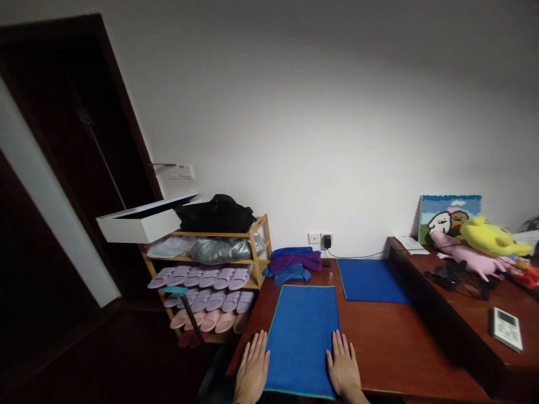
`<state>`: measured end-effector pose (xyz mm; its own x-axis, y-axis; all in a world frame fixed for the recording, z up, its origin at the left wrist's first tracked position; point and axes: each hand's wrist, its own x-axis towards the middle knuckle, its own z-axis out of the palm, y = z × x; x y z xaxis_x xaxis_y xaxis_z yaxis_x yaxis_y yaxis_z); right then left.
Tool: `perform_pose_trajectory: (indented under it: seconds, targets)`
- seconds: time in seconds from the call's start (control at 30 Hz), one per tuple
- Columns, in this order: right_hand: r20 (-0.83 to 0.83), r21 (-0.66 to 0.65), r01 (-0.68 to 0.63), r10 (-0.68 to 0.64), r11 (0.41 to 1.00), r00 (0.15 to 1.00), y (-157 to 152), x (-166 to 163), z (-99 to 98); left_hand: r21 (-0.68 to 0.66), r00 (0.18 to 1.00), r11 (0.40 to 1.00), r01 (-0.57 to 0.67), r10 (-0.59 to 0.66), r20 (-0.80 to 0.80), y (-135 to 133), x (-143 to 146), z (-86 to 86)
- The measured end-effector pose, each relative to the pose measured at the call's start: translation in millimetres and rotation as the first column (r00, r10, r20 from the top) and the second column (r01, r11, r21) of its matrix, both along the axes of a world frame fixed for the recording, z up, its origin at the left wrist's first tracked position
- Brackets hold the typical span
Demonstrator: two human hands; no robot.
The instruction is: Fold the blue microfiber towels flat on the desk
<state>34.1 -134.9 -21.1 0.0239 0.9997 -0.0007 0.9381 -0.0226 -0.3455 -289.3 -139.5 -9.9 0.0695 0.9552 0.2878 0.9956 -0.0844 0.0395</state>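
Note:
A blue cloth with a green edge lies spread flat on the brown wooden table, close to me. My left hand rests palm down at its left edge, fingers stretched forward. On the opposite side, my right hand lies flat over the right edge, fingers slightly apart. Neither hand grips anything. Farther back to the right, a second blue cloth is laid out flat. Crumpled blue and purple cloths sit in a pile at the table's back left corner.
A shoe rack with several slippers stands left of the table, carrying a black bag and a white box. On the raised surface at right are plush toys, cables and a calculator-like device. A black plug sits in the wall socket.

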Motion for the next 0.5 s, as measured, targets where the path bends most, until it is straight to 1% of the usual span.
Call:
perform_pose_trajectory:
  seconds: [0.07, 0.13, 0.17, 0.2, 0.23, 0.3, 0.33, 0.4, 0.47, 0.5]
  targets:
    - [0.007, -0.002, -0.004, 0.004, 1.000, 1.000, -1, 0, 1.7, 0.071, 0.996, 0.994, 0.088, -0.090, 0.021, 2, 33, 8.2]
    - [0.007, -0.008, -0.002, 0.002, 1.000, 1.000, -2, 1, 2.9, 0.092, 0.968, 0.965, 0.245, -0.248, 0.030, 2, 79, 14.2]
    - [0.008, -0.009, -0.004, 0.004, 1.000, 1.000, -2, 1, 3.1, 0.084, 0.939, 0.937, 0.338, -0.342, 0.029, 1, 102, 15.3]
    - [0.012, -0.009, -0.009, 0.010, 1.000, 1.000, -3, 2, 3.1, 0.071, 0.908, 0.907, 0.415, -0.418, 0.033, -1, 124, 14.8]
    - [0.020, -0.008, -0.021, 0.021, 1.000, 1.000, -3, 2, 2.8, 0.058, 0.883, 0.883, 0.466, -0.468, 0.041, -3, 143, 12.8]
    - [0.040, -0.007, -0.049, 0.049, 0.999, 0.998, -3, 3, 1.5, 0.035, 0.860, 0.862, 0.507, -0.508, 0.058, -7, 166, 5.2]
    - [0.048, -0.007, -0.057, 0.057, 0.998, 0.997, -3, 3, 0.8, 0.026, 0.860, 0.862, 0.506, -0.507, 0.062, -9, 169, 0.6]
    - [0.054, -0.006, -0.048, 0.048, 0.999, 0.997, -2, 2, -0.4, 0.012, 0.870, 0.872, 0.490, -0.490, 0.058, -10, 158, -7.9]
    - [0.036, 0.000, -0.020, 0.020, 1.000, 0.999, -2, 1, -0.5, -0.005, 0.898, 0.899, 0.437, -0.436, 0.050, -9, 131, -13.3]
    - [0.023, 0.006, -0.009, 0.009, 1.000, 1.000, -1, 1, -0.1, -0.021, 0.920, 0.921, 0.389, -0.388, 0.050, -8, 114, -14.4]
